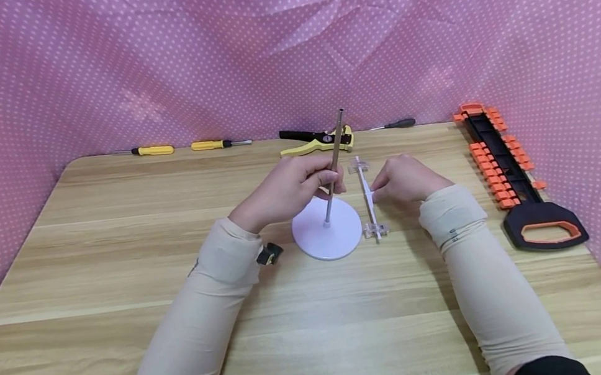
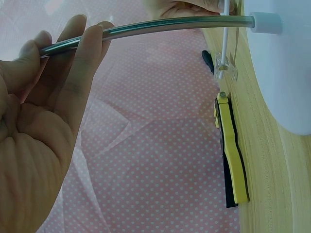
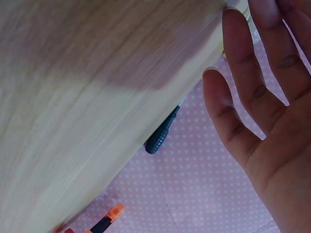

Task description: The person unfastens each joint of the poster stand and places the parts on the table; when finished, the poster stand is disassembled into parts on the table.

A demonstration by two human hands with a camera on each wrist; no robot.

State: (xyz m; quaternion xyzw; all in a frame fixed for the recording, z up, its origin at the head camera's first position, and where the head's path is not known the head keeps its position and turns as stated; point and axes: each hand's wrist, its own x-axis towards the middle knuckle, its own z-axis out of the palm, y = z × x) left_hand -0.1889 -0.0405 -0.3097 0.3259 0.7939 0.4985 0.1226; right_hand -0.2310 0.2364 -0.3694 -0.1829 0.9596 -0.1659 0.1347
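Observation:
A thin metal rod [image 1: 336, 148] rises, slightly tilted, from a round white base [image 1: 325, 244] on the table. My left hand [image 1: 300, 184] pinches this rod between thumb and fingers, as the left wrist view also shows. To the right of the base lies a slim white bar [image 1: 367, 198] with a clear plastic piece near each end. At the bar's middle, my right hand [image 1: 403, 180] pinches it with thumb and forefinger. In the right wrist view, the other fingers [image 3: 240, 58] are loosely extended, and the bar itself can hardly be made out.
Along the back edge lie two yellow-handled screwdrivers [image 1: 155, 150], yellow-and-black wire strippers [image 1: 317, 140] and a dark-handled screwdriver [image 1: 400, 124]. A black rack with orange clips [image 1: 505, 156] lies at the right. Pink dotted cloth [image 1: 283, 46] hangs behind the table.

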